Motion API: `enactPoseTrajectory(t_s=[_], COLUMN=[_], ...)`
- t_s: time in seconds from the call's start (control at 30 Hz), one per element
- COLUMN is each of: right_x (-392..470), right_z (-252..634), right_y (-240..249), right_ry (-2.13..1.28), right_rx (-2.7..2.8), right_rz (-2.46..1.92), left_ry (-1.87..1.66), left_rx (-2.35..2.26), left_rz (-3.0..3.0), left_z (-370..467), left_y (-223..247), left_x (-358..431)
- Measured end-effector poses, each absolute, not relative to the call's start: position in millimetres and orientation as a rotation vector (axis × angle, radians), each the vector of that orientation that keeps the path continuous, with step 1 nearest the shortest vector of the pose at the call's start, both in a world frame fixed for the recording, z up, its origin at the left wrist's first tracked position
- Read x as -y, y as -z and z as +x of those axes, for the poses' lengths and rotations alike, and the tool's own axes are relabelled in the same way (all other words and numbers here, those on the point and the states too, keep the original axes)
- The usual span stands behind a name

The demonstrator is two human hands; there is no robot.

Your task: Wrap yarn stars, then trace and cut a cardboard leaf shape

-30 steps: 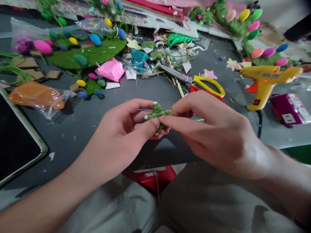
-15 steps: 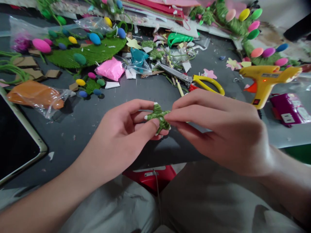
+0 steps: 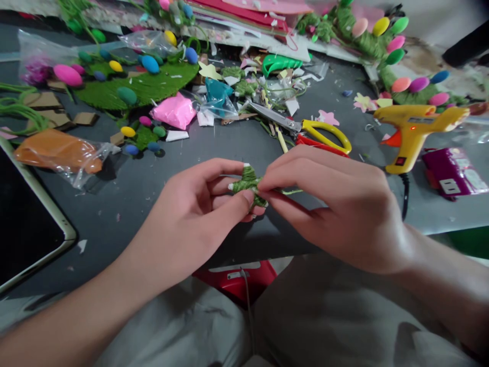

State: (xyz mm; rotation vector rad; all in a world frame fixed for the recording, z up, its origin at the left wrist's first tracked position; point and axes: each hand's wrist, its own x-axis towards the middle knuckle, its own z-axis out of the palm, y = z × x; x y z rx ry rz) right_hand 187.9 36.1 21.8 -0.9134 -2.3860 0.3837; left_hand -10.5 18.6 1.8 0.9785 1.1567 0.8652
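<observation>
A small star wrapped in green yarn (image 3: 248,177), with white tips, is pinched between the thumb and fingers of my left hand (image 3: 206,206). Part of it is hidden behind my fingers. My right hand (image 3: 328,199) is closed at the star's right side, thumb and index finger pressed together on the green yarn (image 3: 292,192), whose loose end trails out to the right beneath the index finger. Just beyond my right hand lie scissors (image 3: 324,135) with yellow and red handles.
A yellow glue gun (image 3: 410,130) with a lit red light rests at right beside a purple box (image 3: 454,172). A tablet (image 3: 30,219) lies at left, near an orange clay bag (image 3: 57,153). Behind are a pink packet (image 3: 174,110), a green leaf shape (image 3: 164,84) and scraps.
My right hand has shifted left, closer over the star, its fingertips now covering more of its right side. A yarn end shows more clearly behind them. My left hand has stayed nearly still.
</observation>
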Motion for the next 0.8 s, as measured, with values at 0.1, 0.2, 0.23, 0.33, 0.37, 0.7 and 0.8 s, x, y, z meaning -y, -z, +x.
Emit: enactPoseTrajectory(t_s=[0.1,0.2,0.23,0.33,0.37,0.7,0.8], right_x=[-36.4,-36.7,-36.7,-36.9,-36.9,-37.6,-36.7], right_z=[187.8,187.6,187.6,187.3,187.2,187.9,186.8], right_y=[-20.5,-20.4,-20.4,-20.8,-20.9,-21.7,-20.8], right_ry=[-0.372,-0.392,-0.403,-0.412,-0.411,-0.399,-0.392], right_rx=[2.376,2.360,2.356,2.358,2.361,2.385,2.382], right_rz=[-0.898,-0.913,-0.914,-0.904,-0.901,-0.915,-0.925], left_ry=[-0.865,-0.861,-0.856,-0.844,-0.847,-0.815,-0.825], left_rx=[-1.153,-1.141,-1.139,-1.151,-1.157,-1.167,-1.180], left_rz=[0.988,0.980,0.978,0.972,0.971,1.010,1.018], left_z=[-10.4,-10.3,-10.2,-9.7,-9.6,-10.0,-8.8], left_y=[0.1,0.7,0.4,-1.0,-1.6,-2.6,-1.9], left_x=[-18.4,-18.6,-18.8,-19.1,-19.1,-19.3,-20.5])
